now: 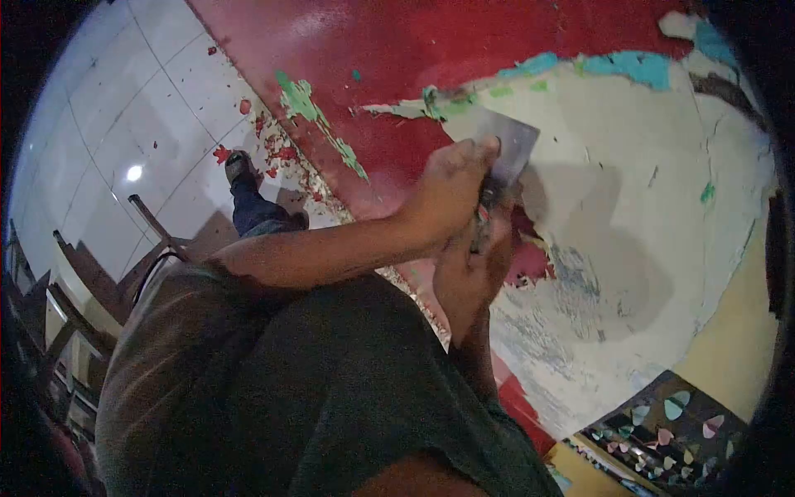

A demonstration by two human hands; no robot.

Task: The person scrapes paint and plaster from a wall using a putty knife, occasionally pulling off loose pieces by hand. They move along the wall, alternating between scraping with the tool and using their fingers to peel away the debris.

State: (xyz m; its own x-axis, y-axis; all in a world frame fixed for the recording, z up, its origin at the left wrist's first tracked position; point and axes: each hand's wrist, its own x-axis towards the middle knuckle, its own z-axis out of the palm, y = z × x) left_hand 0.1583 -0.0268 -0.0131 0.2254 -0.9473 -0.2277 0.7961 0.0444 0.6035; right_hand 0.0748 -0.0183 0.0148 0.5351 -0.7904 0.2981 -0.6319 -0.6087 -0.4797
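Note:
A scraper [519, 142] with a broad, flat metal blade is held in front of a wall [638, 182] with peeling paint. My left hand [454, 178] is closed round the scraper near the blade's base, its thumb against the metal. Lower down, my right hand [474, 269] is wrapped round the handle, hiding much of it. Behind the hands, red paint [373, 58] borders a large stripped, cream-coloured patch. Green and turquoise paint scraps [629, 66] show along the patch's upper edge. A small red remnant [530, 257] sits beside my right hand.
White floor tiles [108, 108] lie to the left, with red paint flakes [281, 153] along the wall's base. My shod foot [238, 166] rests there. Chairs [79, 323] stand at the lower left. A dark panel with butterfly-like shapes [662, 431] is at the lower right.

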